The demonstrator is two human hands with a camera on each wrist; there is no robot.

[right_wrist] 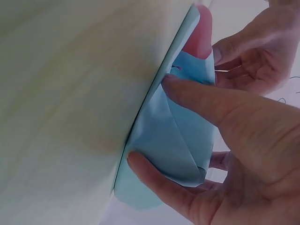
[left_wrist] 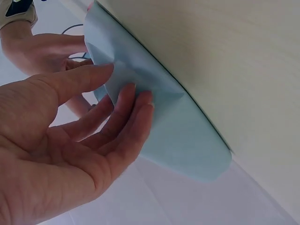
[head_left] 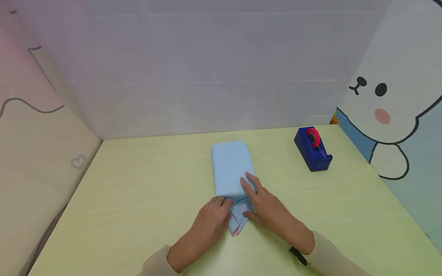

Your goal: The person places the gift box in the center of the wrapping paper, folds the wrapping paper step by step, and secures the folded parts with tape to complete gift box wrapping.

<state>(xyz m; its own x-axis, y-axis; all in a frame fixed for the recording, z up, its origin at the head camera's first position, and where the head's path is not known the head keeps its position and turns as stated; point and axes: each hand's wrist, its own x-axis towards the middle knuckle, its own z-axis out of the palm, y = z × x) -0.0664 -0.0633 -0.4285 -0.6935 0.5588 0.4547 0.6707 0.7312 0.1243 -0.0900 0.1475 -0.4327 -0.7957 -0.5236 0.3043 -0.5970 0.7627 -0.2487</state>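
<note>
A box-shaped package wrapped in light blue paper lies on the table, its near end closing into a folded, pointed flap. A bit of pink shows at the flap's tip, larger in the right wrist view as a pink inner side. My left hand holds the paper at the near left corner with bent fingers; in the left wrist view, thumb and fingertips meet the creased side. My right hand grips the near right corner, fingers on the top and side, thumb against the folded flap.
A dark blue tape dispenser with a red-cored roll stands at the back right of the pale yellow-green table. A white sheet hangs behind the table, and printed panels with cartoon figures flank it on both sides.
</note>
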